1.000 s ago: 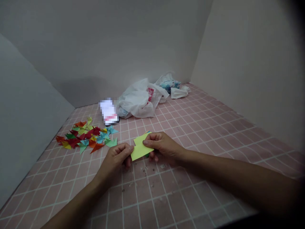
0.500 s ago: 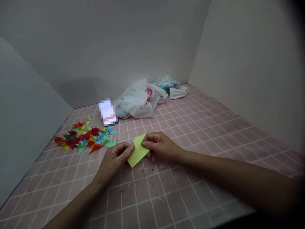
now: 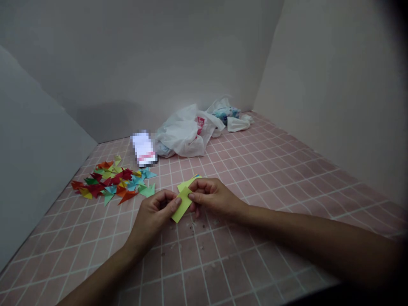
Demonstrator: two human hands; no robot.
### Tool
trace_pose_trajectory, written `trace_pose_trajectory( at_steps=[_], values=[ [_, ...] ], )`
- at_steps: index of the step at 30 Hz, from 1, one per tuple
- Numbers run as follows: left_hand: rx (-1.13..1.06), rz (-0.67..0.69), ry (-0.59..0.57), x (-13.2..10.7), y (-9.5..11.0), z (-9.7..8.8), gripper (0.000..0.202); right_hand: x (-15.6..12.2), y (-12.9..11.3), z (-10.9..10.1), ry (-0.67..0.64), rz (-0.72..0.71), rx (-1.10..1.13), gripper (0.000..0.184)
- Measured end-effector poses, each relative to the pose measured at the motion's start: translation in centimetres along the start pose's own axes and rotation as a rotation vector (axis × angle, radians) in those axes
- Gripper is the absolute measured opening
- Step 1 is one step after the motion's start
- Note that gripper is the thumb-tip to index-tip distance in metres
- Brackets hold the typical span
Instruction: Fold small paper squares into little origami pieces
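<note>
Far left: folded paper shapes (image 3: 119, 182) are lying heaped on the pink tiled surface (image 3: 248, 255), likely grouped there to leave working room. Next, a lit, pixelated phone (image 3: 143, 148) is facing the worker, perhaps for easy viewing. Left hand (image 3: 156, 212) is pinching the yellow paper (image 3: 182, 207), which is sitting between the 2 hands. Right hand (image 3: 216, 197) is clamping the opposite side, seemingly to steady it; hidden fingertips: contact unclear.

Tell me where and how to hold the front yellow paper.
The front yellow paper is probably best pinched at its two long edges, thumbs on top, coming from left and right, as the left hand and right hand have it. It is thin and narrow, and its near end sticks out free.
</note>
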State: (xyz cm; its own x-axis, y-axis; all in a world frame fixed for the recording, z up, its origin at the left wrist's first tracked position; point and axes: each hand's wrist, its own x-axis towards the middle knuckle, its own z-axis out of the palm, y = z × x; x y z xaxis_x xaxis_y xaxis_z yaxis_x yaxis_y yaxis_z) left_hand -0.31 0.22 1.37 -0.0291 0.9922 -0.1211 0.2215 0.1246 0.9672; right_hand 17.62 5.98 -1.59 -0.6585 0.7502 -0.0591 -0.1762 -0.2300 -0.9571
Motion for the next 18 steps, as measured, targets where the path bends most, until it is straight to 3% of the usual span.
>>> trace_pose_trajectory(
  at_steps=[10,18],
  values=[
    [-0.085,-0.112,-0.093,-0.07,0.10,0.26,0.027,-0.27,-0.55,0.02,0.000,-0.087,0.016,0.015],
    [-0.315,-0.182,-0.126,-0.15,-0.57,0.54,0.023,-0.45,-0.78,-0.14,-0.034,-0.145,-0.008,0.009]
  ],
)
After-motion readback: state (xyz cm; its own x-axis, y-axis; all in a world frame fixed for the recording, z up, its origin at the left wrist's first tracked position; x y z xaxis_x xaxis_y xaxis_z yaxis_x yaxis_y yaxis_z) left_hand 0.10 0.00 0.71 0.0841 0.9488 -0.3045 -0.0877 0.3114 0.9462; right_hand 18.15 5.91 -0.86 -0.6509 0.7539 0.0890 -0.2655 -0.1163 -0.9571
